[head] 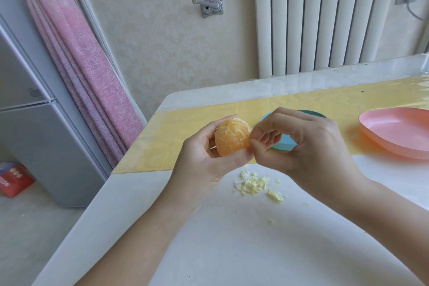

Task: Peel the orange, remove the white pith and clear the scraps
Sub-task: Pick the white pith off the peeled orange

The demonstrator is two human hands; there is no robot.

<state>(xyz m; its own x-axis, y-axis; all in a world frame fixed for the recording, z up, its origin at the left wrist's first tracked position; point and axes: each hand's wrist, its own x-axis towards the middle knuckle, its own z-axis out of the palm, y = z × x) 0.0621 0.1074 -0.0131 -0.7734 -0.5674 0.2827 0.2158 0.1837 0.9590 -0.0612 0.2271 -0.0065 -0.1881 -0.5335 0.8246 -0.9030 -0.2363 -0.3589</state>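
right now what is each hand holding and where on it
The left hand grips the peeled orange round its left side and underside. The right hand pinches at the orange's right edge; what it pinches is too small to tell.

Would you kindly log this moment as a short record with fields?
orange: peeled, some white pith left, held above the table
left hand: grips the orange from the left and below
right hand: thumb and forefinger pinch at the orange's right side
pith scraps: small heap on the white table, below the hands
blue dish: on the yellow mat, mostly hidden behind the right hand
pink dish: far right, partly on the mat
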